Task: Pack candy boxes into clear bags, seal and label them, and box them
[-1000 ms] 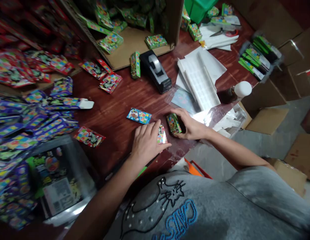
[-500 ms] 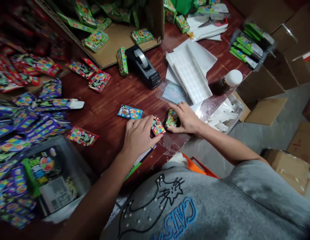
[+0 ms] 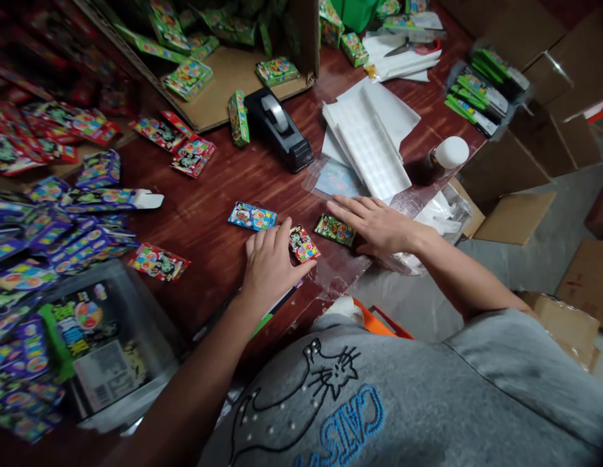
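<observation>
My left hand (image 3: 270, 264) lies over a small red printed box (image 3: 304, 244), its thumb along the near edge and its index finger at the far side. Some of that box is hidden under the palm. A green printed box (image 3: 335, 229) lies flat on the table to its right. My right hand (image 3: 383, 224) is flat with fingers stretched out beside the green box, its fingertips at the box's far right side. Just beyond my left fingers is a blue printed box (image 3: 253, 216). Another red box (image 3: 159, 262) lies farther left.
A black tape dispenser (image 3: 280, 130) stands beyond my hands, by a carton (image 3: 223, 113) of green boxes. White sheets (image 3: 379, 152) and a white-capped bottle (image 3: 444, 155) are at the right. Purple boxes (image 3: 33, 259) and a clear plastic bin (image 3: 150, 324) are at the left.
My right hand has let go of the green box and spread its fingers, shifting slightly right. The green box now lies flat and turned lengthwise. My left hand has barely moved.
</observation>
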A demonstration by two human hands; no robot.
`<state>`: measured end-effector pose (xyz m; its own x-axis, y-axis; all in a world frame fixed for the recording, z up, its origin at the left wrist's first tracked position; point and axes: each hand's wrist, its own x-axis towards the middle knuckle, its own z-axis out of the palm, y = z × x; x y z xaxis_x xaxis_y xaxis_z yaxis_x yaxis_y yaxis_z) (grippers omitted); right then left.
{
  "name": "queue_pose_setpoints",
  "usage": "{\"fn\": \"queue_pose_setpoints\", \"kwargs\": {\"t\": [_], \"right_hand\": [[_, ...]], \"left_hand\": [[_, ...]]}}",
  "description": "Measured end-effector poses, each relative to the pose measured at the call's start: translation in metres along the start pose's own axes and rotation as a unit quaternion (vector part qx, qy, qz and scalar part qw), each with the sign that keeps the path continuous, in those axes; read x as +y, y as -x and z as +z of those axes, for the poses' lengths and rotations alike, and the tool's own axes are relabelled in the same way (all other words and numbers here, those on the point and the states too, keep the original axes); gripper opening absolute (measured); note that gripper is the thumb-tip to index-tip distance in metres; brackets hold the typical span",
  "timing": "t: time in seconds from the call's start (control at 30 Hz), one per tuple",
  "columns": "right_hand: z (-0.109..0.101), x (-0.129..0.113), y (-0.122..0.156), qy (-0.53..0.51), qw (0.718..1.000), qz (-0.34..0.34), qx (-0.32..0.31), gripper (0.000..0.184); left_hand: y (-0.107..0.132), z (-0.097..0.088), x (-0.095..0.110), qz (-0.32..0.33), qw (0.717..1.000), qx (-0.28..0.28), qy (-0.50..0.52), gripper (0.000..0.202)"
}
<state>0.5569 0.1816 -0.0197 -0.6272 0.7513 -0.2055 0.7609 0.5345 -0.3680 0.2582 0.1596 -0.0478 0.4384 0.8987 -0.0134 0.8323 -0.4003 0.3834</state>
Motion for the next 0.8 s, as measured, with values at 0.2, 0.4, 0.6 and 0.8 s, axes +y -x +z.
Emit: {"fn": "queue_pose_setpoints", "kwargs": {"t": [0.2, 0.4, 0.6, 0.8], "right_hand": [[0.008, 0.02, -0.051, -0.009, 0.982, -0.186, -0.02, 0.09], [0.045, 0.0, -0.069, -0.037, 0.981, -0.163, 0.095, 0.105], [0.057, -0.008, -0.062, -0.063, 0.977, -0.156, 0.134, 0.095], [0.066, -0.031, -0.054, -0.045, 0.98, -0.095, 0.17, 0.09]], "left_hand": [[0.001, 0.003, -0.006, 0.005, 1.0, -0.003, 0.003, 0.106], [-0.002, 0.002, -0.007, 0.01, 1.0, -0.014, 0.021, 0.11], [0.029, -0.021, -0.011, 0.022, 0.999, -0.018, 0.021, 0.132], [0.105, -0.03, -0.027, -0.053, 0.997, -0.044, -0.024, 0.106]]}}
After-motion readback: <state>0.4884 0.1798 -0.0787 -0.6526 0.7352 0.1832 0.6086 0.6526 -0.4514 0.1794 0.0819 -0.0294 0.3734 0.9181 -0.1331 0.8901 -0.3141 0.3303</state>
